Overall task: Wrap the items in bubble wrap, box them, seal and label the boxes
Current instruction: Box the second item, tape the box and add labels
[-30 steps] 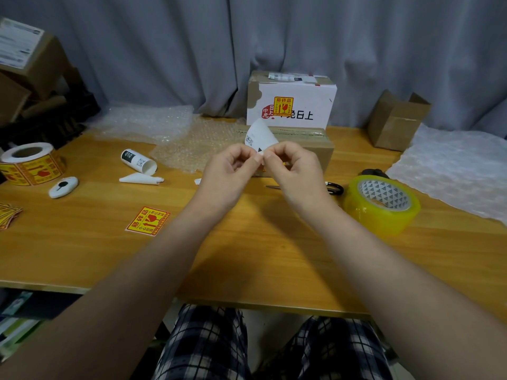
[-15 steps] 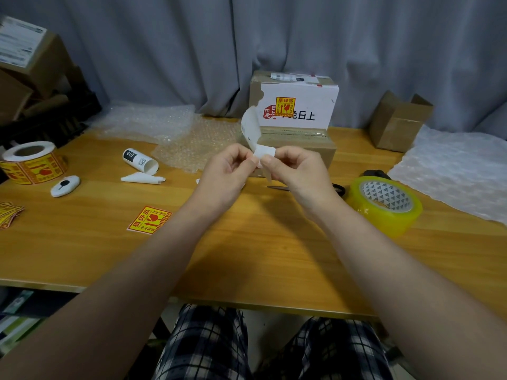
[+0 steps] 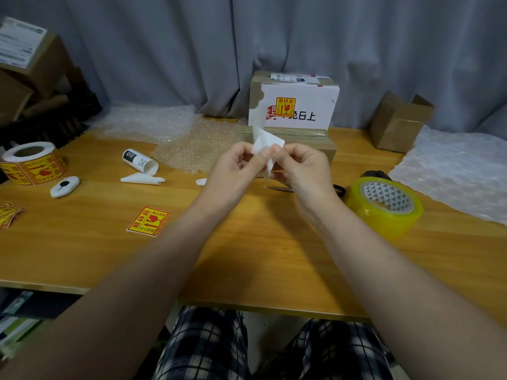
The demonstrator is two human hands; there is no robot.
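Both grips, of the left hand [image 3: 233,170] and the right hand [image 3: 306,168], pinch the small white paper label [image 3: 264,140] up over the orange wooden surface [image 3: 247,259], and a quick pull could tear it or make it stick to itself.

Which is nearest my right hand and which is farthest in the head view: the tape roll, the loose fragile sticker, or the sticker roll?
1. Tape roll, just right of the right hand.
2. Loose fragile sticker, lying flat to the front left.
3. Sticker roll, at the far left edge.
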